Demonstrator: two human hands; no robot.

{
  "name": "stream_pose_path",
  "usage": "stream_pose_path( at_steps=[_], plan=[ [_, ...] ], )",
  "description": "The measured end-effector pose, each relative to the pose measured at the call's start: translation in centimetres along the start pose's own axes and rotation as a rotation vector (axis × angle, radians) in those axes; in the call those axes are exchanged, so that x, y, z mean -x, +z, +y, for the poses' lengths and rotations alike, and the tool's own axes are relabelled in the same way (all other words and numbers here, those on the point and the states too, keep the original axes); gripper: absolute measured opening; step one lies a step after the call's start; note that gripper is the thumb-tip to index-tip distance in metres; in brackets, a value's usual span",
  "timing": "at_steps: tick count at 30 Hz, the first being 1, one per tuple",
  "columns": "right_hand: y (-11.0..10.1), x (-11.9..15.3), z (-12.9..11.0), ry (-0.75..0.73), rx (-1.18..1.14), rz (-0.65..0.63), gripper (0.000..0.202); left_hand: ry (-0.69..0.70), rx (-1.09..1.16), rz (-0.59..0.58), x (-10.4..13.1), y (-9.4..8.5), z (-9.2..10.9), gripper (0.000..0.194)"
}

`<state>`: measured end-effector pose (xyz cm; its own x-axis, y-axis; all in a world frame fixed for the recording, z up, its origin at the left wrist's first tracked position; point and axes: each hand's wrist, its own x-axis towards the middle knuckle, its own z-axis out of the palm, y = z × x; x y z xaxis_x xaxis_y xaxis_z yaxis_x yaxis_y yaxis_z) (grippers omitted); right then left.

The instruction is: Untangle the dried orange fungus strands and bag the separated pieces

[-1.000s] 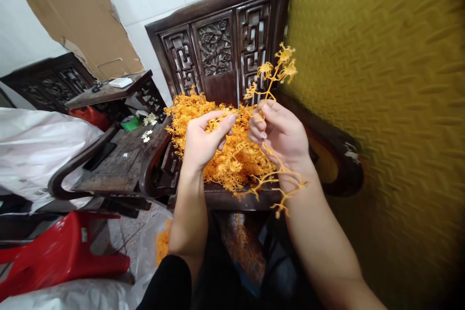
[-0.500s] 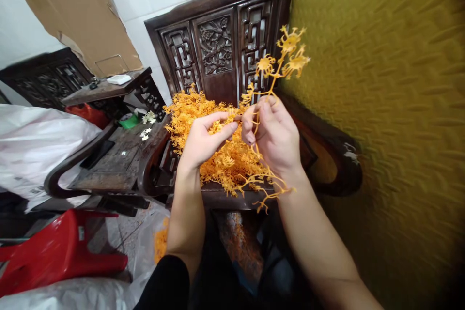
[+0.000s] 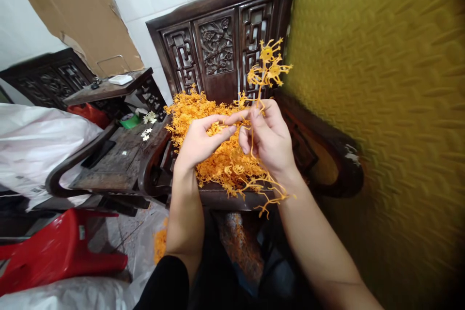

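A branched orange plastic sprig (image 3: 269,70) with flower-like heads stands up out of my right hand (image 3: 271,138), whose thumb and fingers pinch its stem. The thin lower stems of the sprig hang down past the right wrist. My left hand (image 3: 203,141) is just to the left, thumb and index finger close together over the pile; a small orange bit shows at its fingertips, too small to make out. Both hands nearly meet at the fingertips. Beneath and behind them, a large heap of orange sprigs (image 3: 189,111) lies on the dark carved wooden chair (image 3: 218,85).
A yellow textured surface (image 3: 381,82) rises on the right. At the left are a wooden side table (image 3: 109,88), green tape (image 3: 130,121), white bags (image 3: 36,145) and a red stool (image 3: 61,247). A clear bag (image 3: 145,242) with orange pieces lies low.
My right hand has shifted slightly left, and its index finger now reaches toward my left fingertips. The sprig's flower heads have swung left and a little lower.
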<state>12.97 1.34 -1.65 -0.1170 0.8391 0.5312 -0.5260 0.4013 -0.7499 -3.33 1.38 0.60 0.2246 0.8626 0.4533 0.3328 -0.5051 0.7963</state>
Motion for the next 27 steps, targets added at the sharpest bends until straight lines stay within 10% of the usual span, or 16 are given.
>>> stream_pose_path(
  at_steps=[15, 27],
  plan=[
    [-2.1, -0.4, -1.3, 0.172, -0.034, 0.063, 0.029, -0.158, 0.283, 0.26, -0.8, -0.4, -1.6, 0.03],
    [-1.6, -0.2, 0.7, 0.182, 0.078, -0.085, 0.036, -0.097, 0.14, 0.171, -0.8, 1.5, -0.6, 0.048]
  ],
)
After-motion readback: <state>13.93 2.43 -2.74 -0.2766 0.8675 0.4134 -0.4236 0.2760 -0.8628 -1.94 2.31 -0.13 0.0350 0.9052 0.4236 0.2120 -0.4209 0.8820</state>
